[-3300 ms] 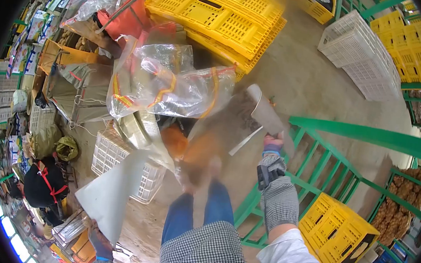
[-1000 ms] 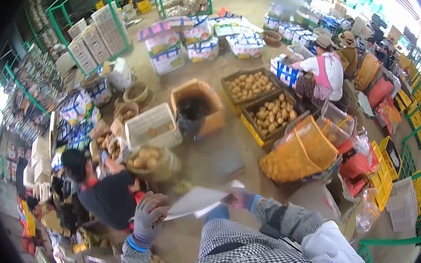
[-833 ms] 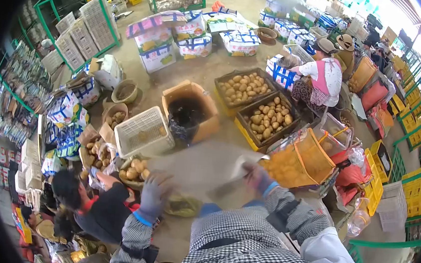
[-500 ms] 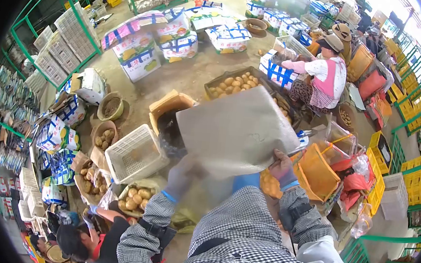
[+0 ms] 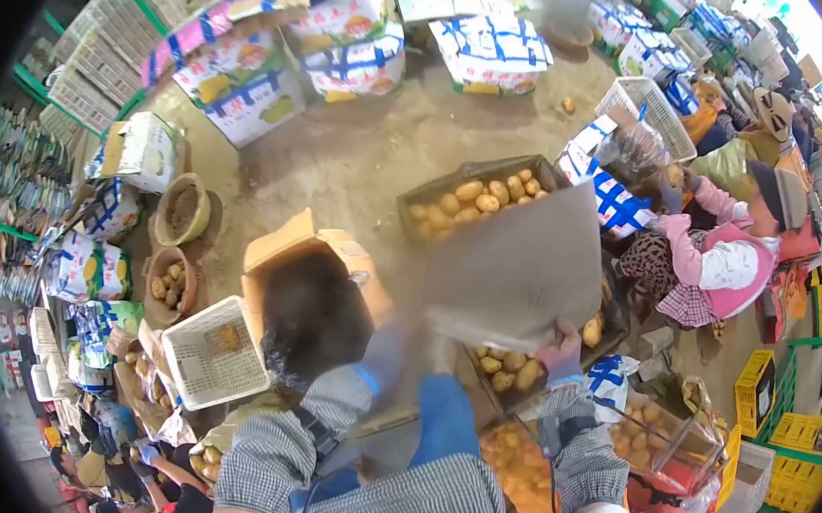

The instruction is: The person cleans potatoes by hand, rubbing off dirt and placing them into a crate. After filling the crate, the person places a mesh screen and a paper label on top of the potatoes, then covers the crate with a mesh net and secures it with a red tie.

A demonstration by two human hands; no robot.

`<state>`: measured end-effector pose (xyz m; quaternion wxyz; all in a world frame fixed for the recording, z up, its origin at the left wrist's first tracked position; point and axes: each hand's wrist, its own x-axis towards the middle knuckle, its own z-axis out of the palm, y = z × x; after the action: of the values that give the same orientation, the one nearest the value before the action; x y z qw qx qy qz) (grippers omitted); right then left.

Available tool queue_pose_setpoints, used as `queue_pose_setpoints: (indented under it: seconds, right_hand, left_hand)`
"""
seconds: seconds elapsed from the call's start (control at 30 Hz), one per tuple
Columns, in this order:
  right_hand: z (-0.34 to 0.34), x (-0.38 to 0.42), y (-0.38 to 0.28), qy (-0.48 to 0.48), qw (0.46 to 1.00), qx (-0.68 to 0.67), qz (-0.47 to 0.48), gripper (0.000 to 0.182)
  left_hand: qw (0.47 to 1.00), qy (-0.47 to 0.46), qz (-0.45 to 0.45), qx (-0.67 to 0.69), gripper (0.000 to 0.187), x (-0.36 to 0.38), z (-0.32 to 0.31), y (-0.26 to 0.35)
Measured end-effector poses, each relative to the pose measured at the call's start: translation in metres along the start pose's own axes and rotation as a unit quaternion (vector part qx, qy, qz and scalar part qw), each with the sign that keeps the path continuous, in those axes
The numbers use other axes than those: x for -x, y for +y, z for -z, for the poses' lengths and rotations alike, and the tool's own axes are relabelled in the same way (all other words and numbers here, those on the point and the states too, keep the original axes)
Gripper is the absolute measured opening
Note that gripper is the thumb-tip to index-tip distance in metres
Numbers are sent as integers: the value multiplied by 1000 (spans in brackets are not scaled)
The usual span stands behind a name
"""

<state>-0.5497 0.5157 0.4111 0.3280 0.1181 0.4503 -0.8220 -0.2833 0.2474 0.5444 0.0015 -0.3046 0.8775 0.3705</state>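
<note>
A flat grey sheet (image 5: 527, 267), possibly card or foam, is held out in front of me over a crate of potatoes. At its near right corner my right hand (image 5: 561, 353) is closed, thumb on top. My left hand (image 5: 388, 352), gloved and smeared by motion, grips around the near left corner. Beyond the sheet, the dark-lined crate (image 5: 410, 180) shows potatoes (image 5: 487, 203) along its far end. More potatoes (image 5: 511, 368) show under the sheet's near edge. Left of the sheet stands an open cardboard box (image 5: 270, 244) with a dark lining.
A white plastic basket (image 5: 217, 352) stands beside the cardboard box. Tubs (image 5: 185, 212) are farther left. Packed cartons (image 5: 487, 53) line the far side. At right a person in pink (image 5: 724, 259) sits handling a potato. An orange bag of potatoes (image 5: 520, 466) lies near my legs.
The sheet has moved right and tilted, with both hands on it. My view has shifted forward, bringing the potato crate and the cardboard box closer. The seated person's arms are now raised.
</note>
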Motion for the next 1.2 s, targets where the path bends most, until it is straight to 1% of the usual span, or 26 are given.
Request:
queue_pose_setpoints:
  seconds: [0.03, 0.1, 0.17, 0.2, 0.23, 0.27, 0.33, 0.37, 0.4, 0.47, 0.57, 0.6, 0.63, 0.67, 0.7, 0.73, 0.77, 0.8, 0.83, 0.9, 0.97, 1.0, 1.07, 1.1, 1.13, 1.2]
  right_hand:
    - [13, -48, 6, 44, 997, -47, -31, 34]
    - [2, -110, -2, 70, 987, -115, -86, 32]
    - [-42, -126, 6, 21, 999, -23, -10, 32]
    - [-5, -173, 27, 13, 979, 186, 81, 29]
    - [37, -214, 48, 3, 907, 388, 163, 26]
    - [12, -217, 49, 59, 960, 269, 42, 25]
    - [-10, -239, 77, 121, 910, 392, 54, 26]
    - [3, -261, 99, 90, 834, 530, 126, 28]
    - [16, -283, 122, 82, 727, 650, 206, 31]
    - [45, -323, 156, 27, 655, 703, 276, 37]
    - [87, -373, 204, 21, 508, 789, 344, 40]
    - [102, -386, 218, 33, 435, 837, 330, 44]
    - [125, -417, 233, 70, 482, 845, 220, 43]
    - [103, -414, 241, 154, 769, 582, 216, 42]
    - [80, -402, 249, 205, 936, 229, 173, 40]
    - [105, -413, 250, 188, 893, 355, 204, 40]
    - [118, -417, 242, 168, 832, 474, 234, 39]
    - [123, -430, 245, 206, 868, 388, 232, 47]
    - [100, -426, 248, 244, 893, 295, 237, 58]
    - [22, -356, 240, 281, 857, 363, 232, 46]
    - [12, -306, 253, 115, 889, 313, 314, 38]
    - [8, -274, 267, 92, 911, 278, 291, 45]
    - [-1, -210, 295, 54, 947, 207, 241, 59]
    - [4, -183, 309, 53, 965, 215, 142, 67]
    - [18, -165, 319, 17, 979, 201, 30, 69]
    - [40, -173, 312, -5, 990, 80, -118, 69]
  left_hand:
    - [1000, 7, 18, -4, 38, -36, -21, -16]
    - [992, -39, 2, 121, 39, -102, -57, -55]
    - [993, -33, -57, 93, 40, -157, -83, -84]
    - [994, -6, -111, 4, 40, -177, -77, -84]
    - [989, 1, -124, 82, 35, -200, -96, -106]
    - [978, 6, -139, 158, 30, -224, -116, -129]
    - [952, 3, -148, 266, 22, -276, -164, -194]
    - [968, 1, -166, 186, 25, -291, -180, -217]
    - [977, 2, -185, 106, 28, -305, -195, -239]
    - [983, -28, -179, 37, 43, -320, -214, -265]
    - [979, 92, -178, -25, 42, -341, -244, -312]
    - [967, 185, -173, -26, 40, -352, -242, -327]
    - [963, 243, -116, -17, 41, -370, -241, -345]
    - [965, 260, 5, 30, 41, -374, -227, -339]
    - [950, 273, 125, 79, 43, -374, -211, -328]
    - [955, 219, 162, 118, 43, -387, -216, -353]
    - [954, 164, 195, 155, 43, -405, -218, -383]
    - [945, 128, 218, 206, 44, -421, -223, -408]
    - [931, 93, 244, 253, 46, -432, -222, -424]
    - [884, 44, 283, 369, 52, -425, -220, -436]
    - [821, -33, 322, 470, 59, -416, -227, -434]
    - [782, -79, 334, 520, 62, -424, -232, -426]
    - [816, -66, 284, 499, 53, -442, -231, -433]
    - [830, -58, 260, 491, 48, -445, -226, -431]
    - [844, -38, 264, 465, 39, -443, -220, -431]
    - [865, -2, 264, 426, 26, -434, -198, -420]
